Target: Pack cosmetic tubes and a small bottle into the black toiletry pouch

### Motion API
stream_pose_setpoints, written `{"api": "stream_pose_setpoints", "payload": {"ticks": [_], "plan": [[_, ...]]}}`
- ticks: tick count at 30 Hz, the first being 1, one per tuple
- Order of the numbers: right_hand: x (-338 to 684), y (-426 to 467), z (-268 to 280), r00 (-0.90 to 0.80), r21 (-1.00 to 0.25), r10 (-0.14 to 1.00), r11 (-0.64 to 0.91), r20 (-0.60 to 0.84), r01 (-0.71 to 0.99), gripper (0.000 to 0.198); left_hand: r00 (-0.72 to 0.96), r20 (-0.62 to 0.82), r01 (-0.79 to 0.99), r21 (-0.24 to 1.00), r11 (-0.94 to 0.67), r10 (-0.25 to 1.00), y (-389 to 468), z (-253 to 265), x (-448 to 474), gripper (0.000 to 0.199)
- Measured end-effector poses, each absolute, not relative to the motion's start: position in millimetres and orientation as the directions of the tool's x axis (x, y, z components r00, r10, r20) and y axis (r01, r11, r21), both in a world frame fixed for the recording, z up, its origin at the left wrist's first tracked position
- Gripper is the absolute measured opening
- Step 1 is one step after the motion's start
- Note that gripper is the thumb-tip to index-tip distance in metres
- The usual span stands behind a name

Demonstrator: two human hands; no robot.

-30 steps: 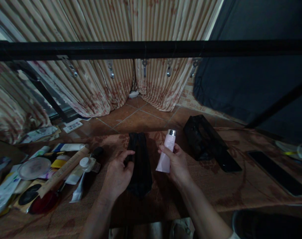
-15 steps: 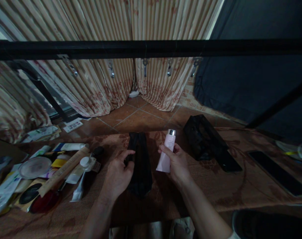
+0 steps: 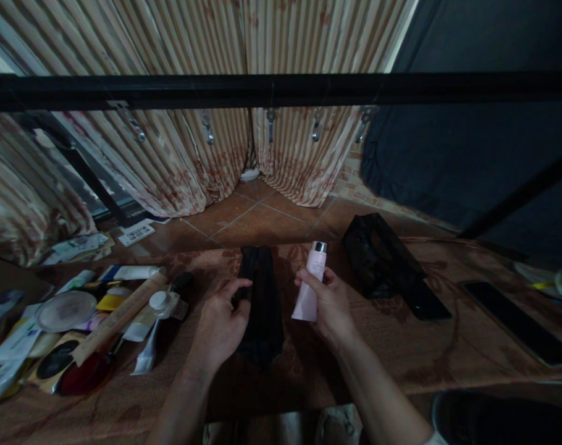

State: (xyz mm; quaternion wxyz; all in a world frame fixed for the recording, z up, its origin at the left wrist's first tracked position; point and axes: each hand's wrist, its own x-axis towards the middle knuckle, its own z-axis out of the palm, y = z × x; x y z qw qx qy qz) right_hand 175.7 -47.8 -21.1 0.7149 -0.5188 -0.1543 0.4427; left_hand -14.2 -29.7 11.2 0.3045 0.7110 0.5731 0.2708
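A pale pink squeeze tube [image 3: 310, 285] with a silver cap is in my right hand [image 3: 330, 303], its thumb and fingers wrapped round the tube, cap end up. My left hand [image 3: 223, 321] has its curled thumb and index finger on the left edge of a black pouch [image 3: 262, 309]. The pouch lies lengthwise on the brown cloth between my two hands; its inside is too dark to make out. The tube is held apart from the pouch, to its right.
On the left lie piled cosmetics: a clear round lid [image 3: 65, 311], a wooden stick [image 3: 117, 318], tubes and a white-capped bottle [image 3: 167, 304]. At right are another black bag [image 3: 376, 253] and a black phone-like slab [image 3: 517, 321]. A dark bar [image 3: 281, 91] with hooks crosses ahead.
Almost nothing differs. The tube in my right hand has shifted only very slightly, and my left hand keeps its place at the pouch.
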Motion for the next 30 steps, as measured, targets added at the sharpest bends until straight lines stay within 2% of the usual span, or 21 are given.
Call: {"api": "stream_pose_setpoints", "payload": {"ticks": [12, 18, 22, 30], "plan": [[175.6, -46.8, -20.7, 0.557, -0.877, 0.797, 0.073, -0.235, -0.474, 0.047, 0.207, 0.052, 0.651, 0.739, -0.177, 0.977, -29.0, 11.2, -14.2, 0.038], [176.0, -47.0, -21.8, 0.561, -0.878, 0.794, 0.076, -0.234, -0.473, 0.047, 0.196, -0.002, 0.660, 0.739, -0.131, 0.981, -29.1, 10.8, -14.1, 0.040], [175.9, -46.2, -22.3, 0.559, -0.875, 0.794, 0.075, -0.238, -0.479, 0.048, 0.204, 0.040, 0.648, 0.743, -0.166, 0.978, -29.1, 10.4, -15.2, 0.039], [174.8, -47.0, -18.6, 0.557, -0.866, 0.789, 0.066, -0.259, -0.496, 0.049, 0.204, 0.031, 0.656, 0.738, -0.160, 0.979, -29.6, 12.0, -14.3, 0.039]]}}
